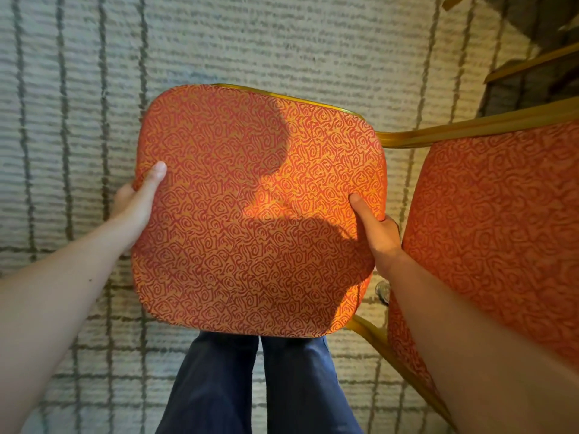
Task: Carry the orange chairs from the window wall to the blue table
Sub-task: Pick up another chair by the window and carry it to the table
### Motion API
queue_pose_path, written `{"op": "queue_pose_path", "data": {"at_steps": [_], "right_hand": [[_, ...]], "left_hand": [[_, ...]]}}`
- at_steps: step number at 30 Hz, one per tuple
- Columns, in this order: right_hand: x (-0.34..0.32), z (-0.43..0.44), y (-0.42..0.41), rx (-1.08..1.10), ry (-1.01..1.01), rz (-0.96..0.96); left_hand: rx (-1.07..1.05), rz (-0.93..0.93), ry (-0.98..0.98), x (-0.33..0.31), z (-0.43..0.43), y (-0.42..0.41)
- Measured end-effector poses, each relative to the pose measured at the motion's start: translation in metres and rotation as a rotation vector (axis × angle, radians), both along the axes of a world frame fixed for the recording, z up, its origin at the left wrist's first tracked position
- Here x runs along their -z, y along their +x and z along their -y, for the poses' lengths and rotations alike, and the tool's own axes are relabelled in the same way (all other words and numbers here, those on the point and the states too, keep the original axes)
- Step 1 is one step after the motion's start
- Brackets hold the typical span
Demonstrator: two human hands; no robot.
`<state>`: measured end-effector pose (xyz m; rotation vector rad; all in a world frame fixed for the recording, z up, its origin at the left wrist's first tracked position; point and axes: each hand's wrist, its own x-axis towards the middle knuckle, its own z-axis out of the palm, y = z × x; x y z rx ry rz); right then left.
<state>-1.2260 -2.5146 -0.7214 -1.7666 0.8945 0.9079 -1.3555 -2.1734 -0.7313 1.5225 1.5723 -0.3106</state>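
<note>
An orange chair with a swirl-patterned seat (pixel 250 214) and a gold metal frame fills the middle of the head view, seen from above. My left hand (pixel 138 198) grips the seat's left edge, thumb on top. On the seat's right edge my right hand (pixel 379 233) holds on in the same way. The chair's backrest (pixel 501 233), same orange fabric, stands at the right, partly behind my right forearm. Its legs are hidden under the seat. The blue table is not in view.
Pale carpet with a grey grid pattern (pixel 78 89) covers the floor all around. My legs in dark blue trousers (pixel 260 386) stand just below the seat. Gold bars of other furniture (pixel 532 64) show at the top right corner.
</note>
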Motion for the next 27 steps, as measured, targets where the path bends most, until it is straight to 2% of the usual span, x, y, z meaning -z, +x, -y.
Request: {"op": "queue_pose_path", "data": {"at_steps": [7, 20, 27], "right_hand": [[-0.061, 0.003, 0.0, -0.036, -0.044, 0.03], [-0.269, -0.002, 0.026, -0.122, -0.046, 0.205], [-0.346, 0.003, 0.035, -0.139, -0.021, 0.254]], "left_hand": [[0.064, 0.043, 0.077, -0.07, 0.015, 0.001], [0.064, 0.185, 0.122, -0.277, 0.018, 0.016], [0.117, 0.257, 0.099, -0.351, 0.006, 0.022]]}}
